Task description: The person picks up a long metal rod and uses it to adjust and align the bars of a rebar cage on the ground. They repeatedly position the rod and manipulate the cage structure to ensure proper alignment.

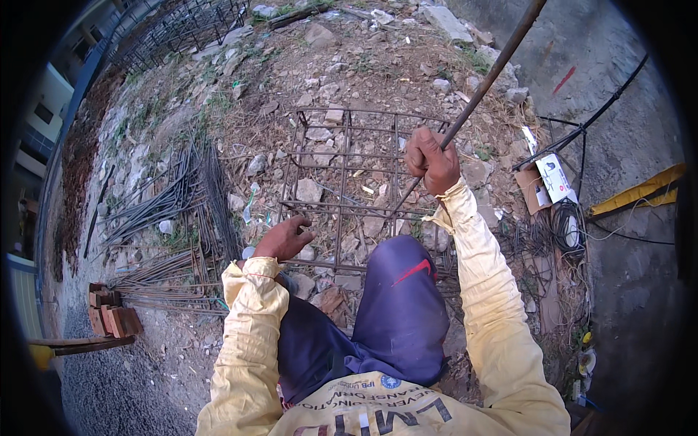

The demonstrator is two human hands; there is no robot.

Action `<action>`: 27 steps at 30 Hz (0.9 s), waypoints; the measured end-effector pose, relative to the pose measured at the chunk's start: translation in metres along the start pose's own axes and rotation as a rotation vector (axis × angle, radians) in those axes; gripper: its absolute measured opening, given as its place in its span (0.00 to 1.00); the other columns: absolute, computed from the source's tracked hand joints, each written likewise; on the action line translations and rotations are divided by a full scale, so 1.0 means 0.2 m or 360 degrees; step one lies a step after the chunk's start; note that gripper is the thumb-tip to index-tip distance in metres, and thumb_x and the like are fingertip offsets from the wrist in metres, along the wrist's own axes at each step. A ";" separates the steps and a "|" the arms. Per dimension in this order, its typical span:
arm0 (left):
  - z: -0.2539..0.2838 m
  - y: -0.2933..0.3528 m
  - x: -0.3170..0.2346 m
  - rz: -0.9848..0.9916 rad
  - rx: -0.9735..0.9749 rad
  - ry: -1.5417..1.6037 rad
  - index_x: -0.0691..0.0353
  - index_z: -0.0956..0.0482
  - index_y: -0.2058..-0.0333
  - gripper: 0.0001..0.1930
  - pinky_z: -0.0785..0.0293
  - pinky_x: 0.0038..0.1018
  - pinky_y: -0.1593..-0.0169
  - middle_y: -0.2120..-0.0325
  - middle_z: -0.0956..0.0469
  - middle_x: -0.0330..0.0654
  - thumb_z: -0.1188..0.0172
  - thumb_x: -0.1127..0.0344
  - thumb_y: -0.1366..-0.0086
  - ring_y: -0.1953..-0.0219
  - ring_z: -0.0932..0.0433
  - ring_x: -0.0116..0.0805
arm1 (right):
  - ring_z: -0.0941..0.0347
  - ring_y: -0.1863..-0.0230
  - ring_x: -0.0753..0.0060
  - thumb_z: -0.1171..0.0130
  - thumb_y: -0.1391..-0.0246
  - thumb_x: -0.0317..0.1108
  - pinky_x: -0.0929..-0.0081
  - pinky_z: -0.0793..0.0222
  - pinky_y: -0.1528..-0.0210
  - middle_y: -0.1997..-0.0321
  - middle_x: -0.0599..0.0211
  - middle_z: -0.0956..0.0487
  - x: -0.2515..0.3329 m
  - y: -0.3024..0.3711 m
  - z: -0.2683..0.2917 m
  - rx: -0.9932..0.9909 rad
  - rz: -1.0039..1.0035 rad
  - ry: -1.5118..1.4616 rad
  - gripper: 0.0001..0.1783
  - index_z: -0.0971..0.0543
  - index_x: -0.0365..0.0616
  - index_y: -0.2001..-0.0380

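Note:
My right hand (435, 161) is closed in a fist around a long rusty metal bar (494, 71). The bar slants from the upper right edge down to the rebar frame (342, 206), where its thin lower end meets the frame's right part; I cannot make out exactly how they touch. That frame is a grid of thin steel rods lying on the rubble before my knees. My left hand (285, 238) hovers at the frame's left near corner, holding nothing, its fingers slightly bent and apart.
Bundles of cut steel rods (182, 190) lie to the left, with red bricks (113, 314) nearer. Coiled wire (568, 227) and a white box (556, 178) sit at the right beside a grey wall (625, 145). More rebar cages (185, 27) stand at the far left.

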State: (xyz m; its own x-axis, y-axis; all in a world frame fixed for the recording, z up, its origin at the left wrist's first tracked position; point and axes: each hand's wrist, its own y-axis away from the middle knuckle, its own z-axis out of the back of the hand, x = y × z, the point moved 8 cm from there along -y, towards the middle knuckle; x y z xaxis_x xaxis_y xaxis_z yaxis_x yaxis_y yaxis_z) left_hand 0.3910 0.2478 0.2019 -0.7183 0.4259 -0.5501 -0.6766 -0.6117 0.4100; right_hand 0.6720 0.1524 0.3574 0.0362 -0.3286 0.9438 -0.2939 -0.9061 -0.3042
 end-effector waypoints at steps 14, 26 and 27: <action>-0.02 -0.05 -0.10 -0.0041 0.0044 0.0035 0.61 0.25 0.45 0.27 0.28 0.38 0.45 0.52 0.21 0.54 0.42 0.48 0.36 0.50 0.22 0.49 | 0.40 0.85 0.83 0.51 0.35 0.57 0.78 0.47 0.82 0.89 0.78 0.37 -0.16 0.00 0.18 -0.0379 -0.0158 0.0473 0.33 0.34 0.46 0.88; 0.00 0.07 -0.63 -0.0544 -0.0127 0.0498 0.64 0.31 0.41 0.29 0.24 0.35 0.49 0.50 0.24 0.52 0.35 0.57 0.36 0.51 0.22 0.42 | 0.34 0.83 0.63 0.45 0.36 0.54 0.63 0.38 0.76 0.85 0.61 0.31 0.32 0.35 0.00 -0.1369 0.0156 0.0678 0.26 0.25 0.40 0.76; -0.04 0.07 -0.72 -0.0597 -0.0006 0.0531 0.65 0.31 0.41 0.29 0.24 0.35 0.49 0.50 0.24 0.52 0.35 0.57 0.36 0.51 0.22 0.42 | 0.35 0.81 0.67 0.44 0.37 0.53 0.66 0.39 0.76 0.84 0.64 0.33 0.34 0.39 -0.04 -0.1362 0.0214 0.0679 0.25 0.25 0.41 0.74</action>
State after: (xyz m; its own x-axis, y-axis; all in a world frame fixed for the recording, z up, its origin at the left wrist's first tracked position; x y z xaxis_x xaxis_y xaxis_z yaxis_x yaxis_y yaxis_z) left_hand 0.4860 0.1716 0.2811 -0.3344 0.3808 -0.8621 -0.8774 -0.4597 0.1372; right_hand 0.6436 0.0611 0.3997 -0.3492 -0.1378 0.9269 -0.8729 -0.3118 -0.3753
